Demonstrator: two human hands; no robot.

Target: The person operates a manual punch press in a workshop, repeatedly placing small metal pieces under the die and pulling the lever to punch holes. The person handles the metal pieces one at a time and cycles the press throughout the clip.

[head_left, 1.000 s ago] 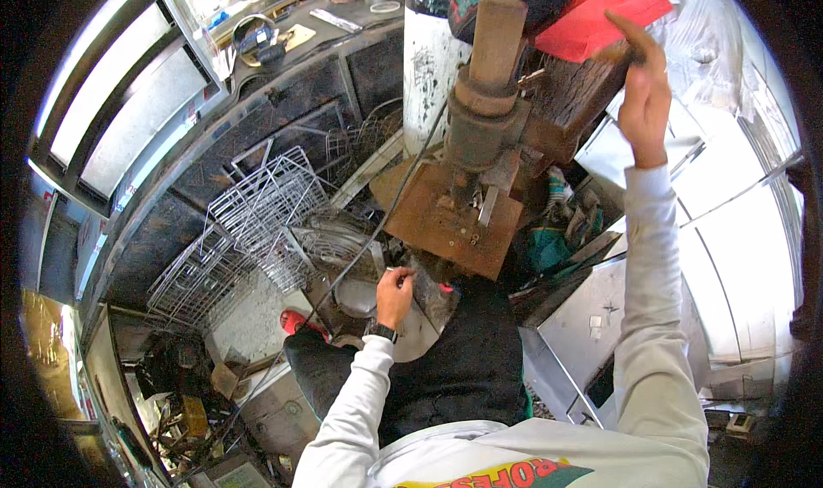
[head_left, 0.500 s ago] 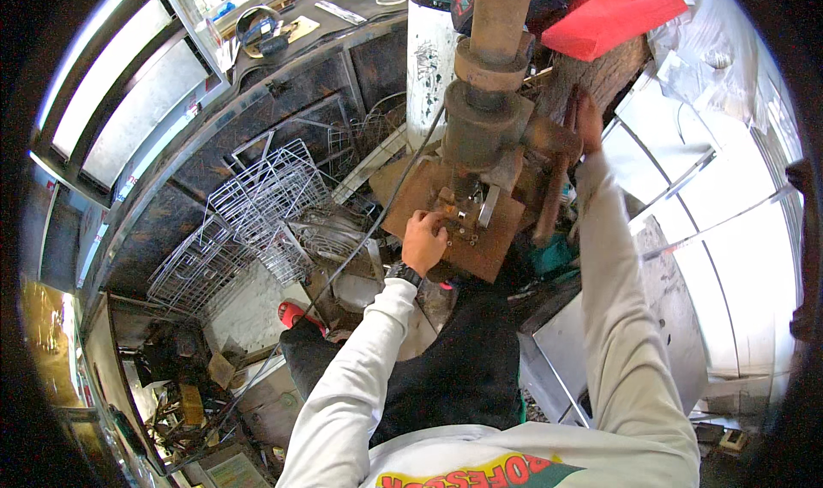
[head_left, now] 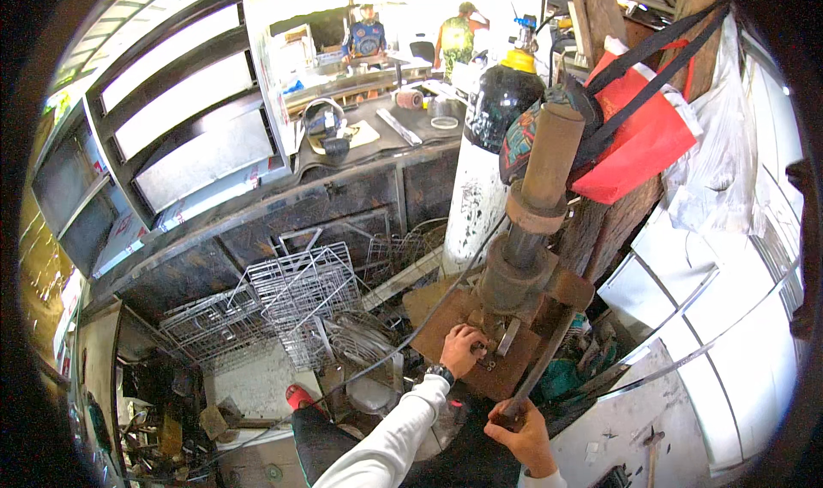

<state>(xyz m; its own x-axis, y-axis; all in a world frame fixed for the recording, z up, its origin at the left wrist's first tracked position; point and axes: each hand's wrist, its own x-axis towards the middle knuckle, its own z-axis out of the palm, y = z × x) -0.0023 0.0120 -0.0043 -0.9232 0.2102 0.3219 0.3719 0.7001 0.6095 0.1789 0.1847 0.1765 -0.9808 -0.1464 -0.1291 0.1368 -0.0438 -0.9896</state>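
Note:
A rusty hand-lever press (head_left: 516, 269) stands in front of me, its thick round column rising from a brown steel plate (head_left: 519, 359). My left hand (head_left: 463, 351) rests over this plate with its fingers curled closed beside the ram; what they pinch, if anything, is hidden. Small metal nuts (head_left: 490, 365) lie next to the fingertips. A flat bright metal bar (head_left: 508, 337) stands tilted just right of them. Low on the right, my right hand (head_left: 525, 437) is closed around the lower end of the press's long lever bar (head_left: 549, 355).
A tall white gas cylinder (head_left: 471, 188) stands behind the press, with a red bag (head_left: 634, 128) beside it. Wire racks (head_left: 304, 299) lie to the left under a dark workbench (head_left: 360, 179). A cable (head_left: 403, 344) crosses before them. Two people (head_left: 366, 38) are far off.
My right hand has gone from the lever's far upper end to its near lower end, closer to me. My left hand stays at the plate. The view has tilted up.

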